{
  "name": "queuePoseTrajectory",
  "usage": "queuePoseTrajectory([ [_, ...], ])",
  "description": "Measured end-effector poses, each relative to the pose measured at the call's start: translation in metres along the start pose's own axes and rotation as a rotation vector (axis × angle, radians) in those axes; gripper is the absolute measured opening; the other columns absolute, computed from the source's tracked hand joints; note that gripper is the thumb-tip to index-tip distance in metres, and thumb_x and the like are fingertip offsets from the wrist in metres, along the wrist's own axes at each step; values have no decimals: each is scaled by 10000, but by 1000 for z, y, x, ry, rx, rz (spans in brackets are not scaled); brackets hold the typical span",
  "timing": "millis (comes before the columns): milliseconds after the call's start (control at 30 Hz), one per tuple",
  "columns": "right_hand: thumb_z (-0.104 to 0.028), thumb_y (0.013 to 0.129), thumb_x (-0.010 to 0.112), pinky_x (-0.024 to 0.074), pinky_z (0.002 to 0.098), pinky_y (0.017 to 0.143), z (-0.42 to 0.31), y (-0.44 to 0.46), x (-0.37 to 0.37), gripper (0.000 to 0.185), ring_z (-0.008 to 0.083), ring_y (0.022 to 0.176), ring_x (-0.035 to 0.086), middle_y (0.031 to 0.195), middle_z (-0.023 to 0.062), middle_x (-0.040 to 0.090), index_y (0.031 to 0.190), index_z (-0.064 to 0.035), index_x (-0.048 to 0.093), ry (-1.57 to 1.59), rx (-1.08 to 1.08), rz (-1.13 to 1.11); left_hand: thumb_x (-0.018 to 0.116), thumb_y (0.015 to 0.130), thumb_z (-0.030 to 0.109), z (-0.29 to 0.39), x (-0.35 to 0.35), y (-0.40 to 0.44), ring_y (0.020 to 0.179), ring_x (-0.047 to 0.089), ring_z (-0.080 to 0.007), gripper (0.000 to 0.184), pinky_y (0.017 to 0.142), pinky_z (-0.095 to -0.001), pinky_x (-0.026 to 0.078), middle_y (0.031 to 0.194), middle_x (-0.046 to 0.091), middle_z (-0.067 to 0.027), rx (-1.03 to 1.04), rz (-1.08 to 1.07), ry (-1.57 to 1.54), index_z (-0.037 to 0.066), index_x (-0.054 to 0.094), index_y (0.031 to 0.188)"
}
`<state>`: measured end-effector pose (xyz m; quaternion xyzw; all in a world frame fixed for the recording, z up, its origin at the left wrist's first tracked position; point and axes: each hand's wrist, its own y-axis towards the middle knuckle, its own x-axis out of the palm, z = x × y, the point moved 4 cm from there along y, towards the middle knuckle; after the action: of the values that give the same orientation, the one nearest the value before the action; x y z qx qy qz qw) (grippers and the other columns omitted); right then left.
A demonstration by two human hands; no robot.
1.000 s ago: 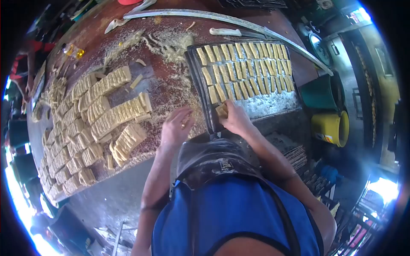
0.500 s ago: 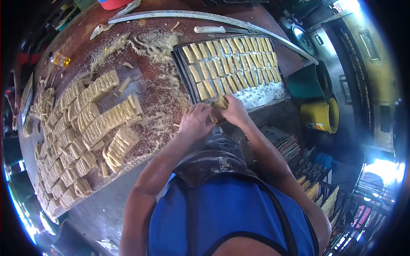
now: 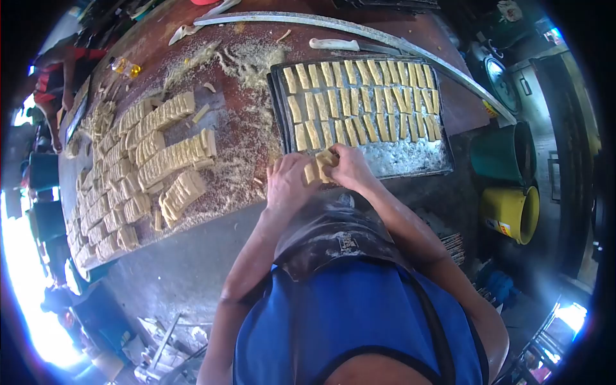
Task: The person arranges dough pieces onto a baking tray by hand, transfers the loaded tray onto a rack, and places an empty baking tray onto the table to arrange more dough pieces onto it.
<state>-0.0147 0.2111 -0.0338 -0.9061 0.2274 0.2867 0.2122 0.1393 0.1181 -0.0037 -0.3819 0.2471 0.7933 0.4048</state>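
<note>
Three rows of pale dough strips (image 3: 347, 102) lie on a dark baking tray (image 3: 276, 106) with a floury bottom. At the tray's near left corner, my right hand (image 3: 354, 170) is closed around a small bundle of dough strips (image 3: 326, 165). Close beside it, my left hand (image 3: 289, 186) has its fingertips on a single dough strip (image 3: 310, 173); its fingers partly hide the grip. Off to the left, stacked blocks of cut dough strips (image 3: 176, 157) cover much of the table (image 3: 237, 131).
A white-handled knife (image 3: 335, 44) and a long pale bar (image 3: 301, 20) lie beyond the tray. Green (image 3: 504, 154) and yellow (image 3: 510, 213) buckets stand at the right. A bottle of yellow liquid (image 3: 125, 67) is at the far left, near another person's arm (image 3: 67, 83).
The camera view has turned, so the table and tray sit differently in the picture. Both hands stay at the tray's near edge, and the strips between them have shifted slightly.
</note>
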Motion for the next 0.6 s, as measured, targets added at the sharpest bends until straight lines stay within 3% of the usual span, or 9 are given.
queuePoseTrajectory([
  [67, -221, 754, 771, 558, 448, 796, -4, 1, -1, 371, 386, 893, 703, 899, 223, 714, 1041, -11, 668, -33, -90, 13, 844, 696, 252, -2, -4, -5, 1130, 562, -295, 542, 1004, -451, 404, 1180, 597, -69, -12, -20, 4, 122, 664, 1190],
  [167, -199, 761, 762, 559, 444, 791, -5, 3, -9, 344, 388, 898, 700, 910, 221, 713, 1035, -14, 669, 49, -42, -36, 836, 709, 281, 0, -5, -3, 1141, 556, -289, 534, 1005, -456, 398, 1175, 602, -73, 19, -59, 18, 120, 666, 1189],
  [300, -211, 769, 767, 554, 457, 805, 11, -2, -12, 352, 403, 922, 691, 931, 219, 714, 1042, -13, 666, 91, 31, 56, 815, 726, 346, 2, 11, 12, 1150, 546, -291, 521, 986, -461, 408, 1163, 593, -83, 259, -40, 26, 111, 660, 1164],
  [367, -246, 761, 790, 546, 474, 817, 18, -6, -13, 380, 416, 936, 682, 947, 227, 712, 1038, -17, 667, -42, 57, 112, 826, 711, 337, 0, 20, 20, 1136, 553, -297, 529, 982, -467, 409, 1156, 591, -78, 318, -131, 50, 114, 652, 1158],
  [600, -296, 781, 772, 536, 490, 817, 11, -21, -22, 362, 426, 923, 675, 949, 248, 704, 1009, -33, 676, -263, 211, 256, 827, 706, 348, 14, 17, 27, 1111, 574, -289, 503, 983, -461, 400, 1112, 601, -85, 422, -105, -70, 118, 652, 1118],
])
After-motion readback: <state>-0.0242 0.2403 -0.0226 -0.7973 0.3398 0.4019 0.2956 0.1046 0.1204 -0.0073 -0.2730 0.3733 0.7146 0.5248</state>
